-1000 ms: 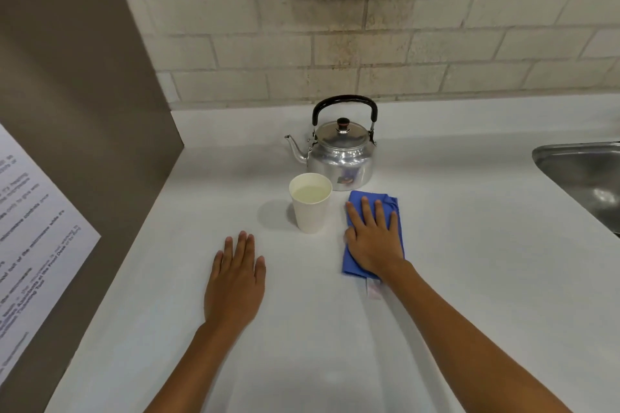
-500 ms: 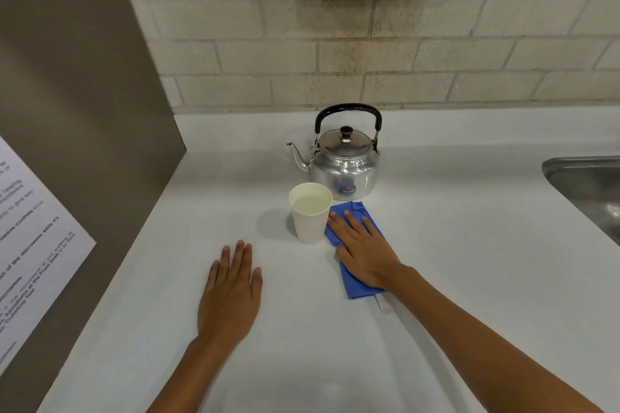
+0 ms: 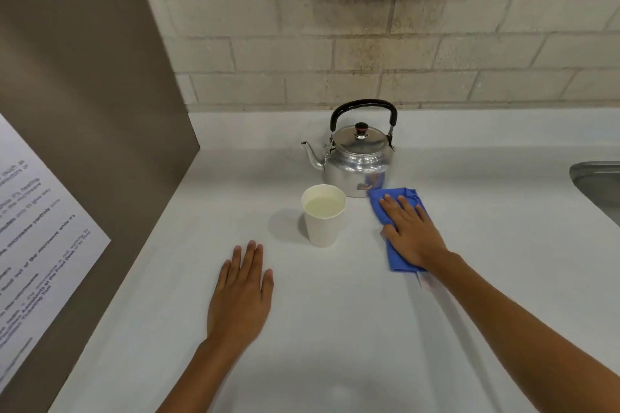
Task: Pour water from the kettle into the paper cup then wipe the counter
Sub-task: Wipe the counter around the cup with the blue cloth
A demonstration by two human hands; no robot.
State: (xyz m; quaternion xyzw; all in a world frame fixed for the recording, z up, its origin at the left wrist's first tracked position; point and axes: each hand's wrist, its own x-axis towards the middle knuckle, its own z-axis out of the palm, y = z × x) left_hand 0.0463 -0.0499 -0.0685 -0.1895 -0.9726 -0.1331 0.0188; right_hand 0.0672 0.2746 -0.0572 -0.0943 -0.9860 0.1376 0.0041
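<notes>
My right hand (image 3: 411, 231), fingers spread, presses the blue cloth (image 3: 397, 260) flat on the counter (image 3: 369, 329) just right of the filled paper cup (image 3: 323, 214), its long axis running toward the kettle (image 3: 357, 161); my left hand (image 3: 240, 295) rests flat, fingers together, nearer me.

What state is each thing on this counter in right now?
Kettle: upright, lid on.
Paper cup: upright, holds water.
Blue cloth: flat under the right hand.
Left hand: flat on the counter, holding nothing.
</notes>
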